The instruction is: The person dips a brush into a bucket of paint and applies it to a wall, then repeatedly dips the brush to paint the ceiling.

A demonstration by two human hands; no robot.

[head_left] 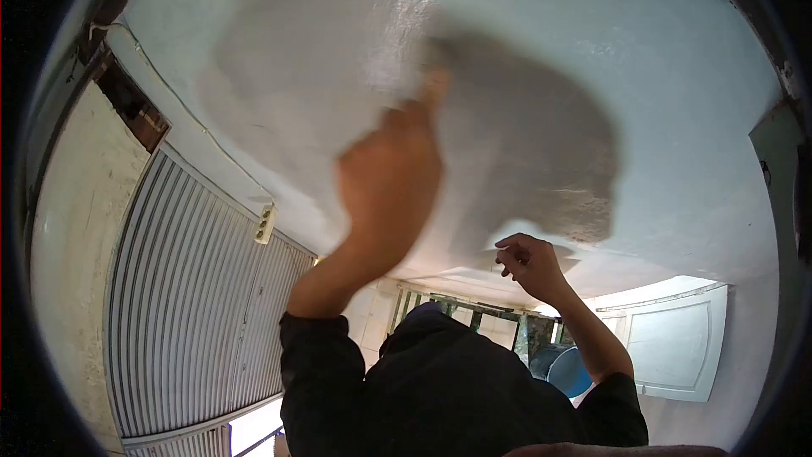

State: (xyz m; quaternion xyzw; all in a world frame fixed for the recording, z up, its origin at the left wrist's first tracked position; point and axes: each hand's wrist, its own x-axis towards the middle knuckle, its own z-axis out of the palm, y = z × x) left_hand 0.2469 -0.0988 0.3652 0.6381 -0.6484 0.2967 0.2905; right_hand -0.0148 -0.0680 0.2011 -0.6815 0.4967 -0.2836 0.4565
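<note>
Raised in front of the pale, painted wall (694,144), my left hand (393,173) is blurred by motion. Its fingers are curled, with one stretched towards a dark, smeared shape at the wall; what it grips is too blurred to make out. Above it the wall has a shiny, wet-looking patch (410,21). My right hand (529,264) is lower and to the right, its fingers loosely bent and apart, with nothing visible in them. Close above it is a rough, brownish patch (579,211) on the wall.
A power strip (265,224) hangs on a cable at the left, beside a ribbed metal shutter (199,288). A blue bucket (569,372) is below my right forearm. A white panelled door (677,343) stands at the lower right.
</note>
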